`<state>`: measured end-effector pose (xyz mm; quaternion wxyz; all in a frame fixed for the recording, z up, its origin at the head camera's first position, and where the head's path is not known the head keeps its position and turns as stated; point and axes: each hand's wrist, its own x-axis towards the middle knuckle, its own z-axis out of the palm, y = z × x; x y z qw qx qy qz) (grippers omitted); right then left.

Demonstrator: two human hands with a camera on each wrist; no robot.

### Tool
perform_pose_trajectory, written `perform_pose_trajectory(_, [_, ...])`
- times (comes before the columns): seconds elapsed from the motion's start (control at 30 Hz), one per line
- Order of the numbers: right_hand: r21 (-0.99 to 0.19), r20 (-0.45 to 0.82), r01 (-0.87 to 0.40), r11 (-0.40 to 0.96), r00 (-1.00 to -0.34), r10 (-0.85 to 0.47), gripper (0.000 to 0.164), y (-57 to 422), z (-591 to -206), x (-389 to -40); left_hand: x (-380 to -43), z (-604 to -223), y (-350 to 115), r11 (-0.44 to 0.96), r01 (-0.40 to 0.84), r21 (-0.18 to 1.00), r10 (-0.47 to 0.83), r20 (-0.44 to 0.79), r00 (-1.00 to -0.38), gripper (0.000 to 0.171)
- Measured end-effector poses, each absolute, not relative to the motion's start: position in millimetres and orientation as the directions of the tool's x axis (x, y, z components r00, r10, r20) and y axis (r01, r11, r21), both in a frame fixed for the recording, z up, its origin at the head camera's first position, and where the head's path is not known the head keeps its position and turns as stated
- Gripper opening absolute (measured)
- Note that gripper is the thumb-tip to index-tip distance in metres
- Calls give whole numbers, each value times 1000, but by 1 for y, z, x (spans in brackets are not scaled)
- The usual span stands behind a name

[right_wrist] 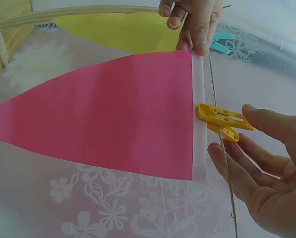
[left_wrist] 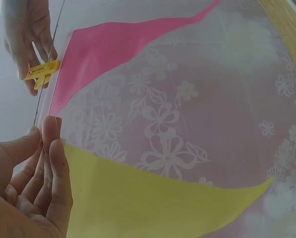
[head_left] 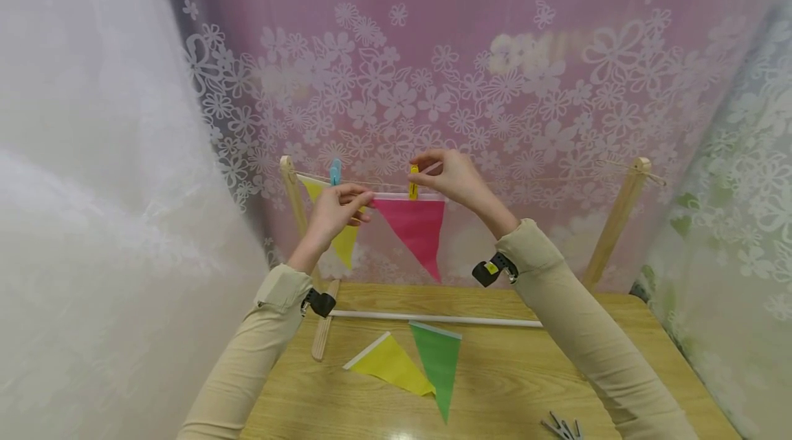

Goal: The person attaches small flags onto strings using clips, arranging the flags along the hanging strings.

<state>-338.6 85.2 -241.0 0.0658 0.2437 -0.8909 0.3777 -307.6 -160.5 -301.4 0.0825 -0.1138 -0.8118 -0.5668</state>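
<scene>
My left hand (head_left: 337, 213) pinches the upper left corner of a pink triangular pennant (head_left: 416, 227) by its white top band. Between thumb and fingers, my right hand (head_left: 454, 179) holds a yellow clothespin (right_wrist: 222, 119) whose jaws sit over the middle of that band. The twine (right_wrist: 226, 168) passes through the clothespin, alongside the band. Left of the pink pennant hangs a yellow pennant (left_wrist: 152, 198), partly hidden behind my left hand in the head view. A light blue clothespin (head_left: 335, 172) sits on the twine above it.
Wooden posts (head_left: 615, 220) at either side carry the twine, and a white rod (head_left: 433, 318) runs low between them. On the wooden table (head_left: 507, 371) lie a second yellow pennant (head_left: 390, 366), a green pennant (head_left: 441, 364) and several grey clothespins (head_left: 562, 426). Behind hangs a flowered curtain (head_left: 396, 69).
</scene>
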Motion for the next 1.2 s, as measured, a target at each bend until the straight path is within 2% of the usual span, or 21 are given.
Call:
perform_pose_trajectory(0.57, [-655,380,-512,556,-859,-343,42,90,-245,-336,-306,-303,-166,306,291,906,81,280,-957,36])
perform_pose_trajectory(1.2, [-653,405,-544,527,-839,-364,43,96,-246,-329,-301,-306,-169,279,333,901,63,329,-942,34])
